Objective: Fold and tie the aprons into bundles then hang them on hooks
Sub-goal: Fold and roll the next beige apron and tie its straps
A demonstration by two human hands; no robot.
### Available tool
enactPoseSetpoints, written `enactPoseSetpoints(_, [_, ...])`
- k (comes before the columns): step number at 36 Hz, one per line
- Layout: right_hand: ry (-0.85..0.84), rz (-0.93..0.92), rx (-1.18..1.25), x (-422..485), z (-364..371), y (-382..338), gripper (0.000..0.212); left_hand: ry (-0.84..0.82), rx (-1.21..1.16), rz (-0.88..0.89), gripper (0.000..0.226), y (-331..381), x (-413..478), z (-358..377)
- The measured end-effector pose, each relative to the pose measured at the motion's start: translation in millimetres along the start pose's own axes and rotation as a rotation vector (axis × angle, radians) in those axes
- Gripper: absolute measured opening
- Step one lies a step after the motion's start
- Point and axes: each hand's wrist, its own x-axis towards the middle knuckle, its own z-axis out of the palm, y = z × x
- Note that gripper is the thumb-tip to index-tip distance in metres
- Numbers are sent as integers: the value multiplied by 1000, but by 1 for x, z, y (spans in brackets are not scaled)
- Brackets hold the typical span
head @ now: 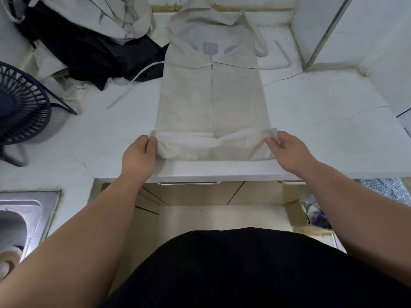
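Two hands pinch the near corners of the apron (212, 101), left hand (139, 155) and right hand (289, 152). The apron lies long on the surface (333, 103), stretching straight away from them.

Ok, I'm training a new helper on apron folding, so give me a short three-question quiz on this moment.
1. True or false: the left hand and right hand each pinch a corner at the near, turned-up end of the beige apron.
2. Which print shows on the apron's far part? A) spatula B) teapot C) fish
3. What lies on the counter between the apron and the dark fan?
Key: 1 true; 2 A; 3 a heap of black and pale cloth.
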Motion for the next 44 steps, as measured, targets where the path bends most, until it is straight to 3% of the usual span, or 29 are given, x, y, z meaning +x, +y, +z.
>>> enactPoseSetpoints(20, [-46,269,-236,33,16,-11,27,5,487,-48,32,1,39,24])
enactPoseSetpoints(24, [5,360,-180,34,15,-7,30,36,420,-88,27,-2,42,23])
enactPoseSetpoints(26, [56,415,-112,36,11,-7,30,49,357,-135,37,0,42,22])
enactPoseSetpoints(29, [87,492,-24,37,2,-13,47,47,344,-173,49,6,45,20])
enactPoseSetpoints(33, [14,543,132,43,-3,-13,33,-47,297,-309,50,14,58,15])
enactPoseSetpoints(37, [-69,597,281,39,-3,-15,19,-136,320,-318,22,20,65,9])
enactPoseSetpoints(40, [-82,579,323,37,-4,-15,16,-217,320,-283,21,19,66,8])
enactPoseSetpoints(42, [-55,544,376,36,-2,-15,12,-231,169,-244,12,15,64,7])
enactPoseSetpoints(44, [-31,497,426,33,0,-12,26,-210,3,-235,7,11,63,5])
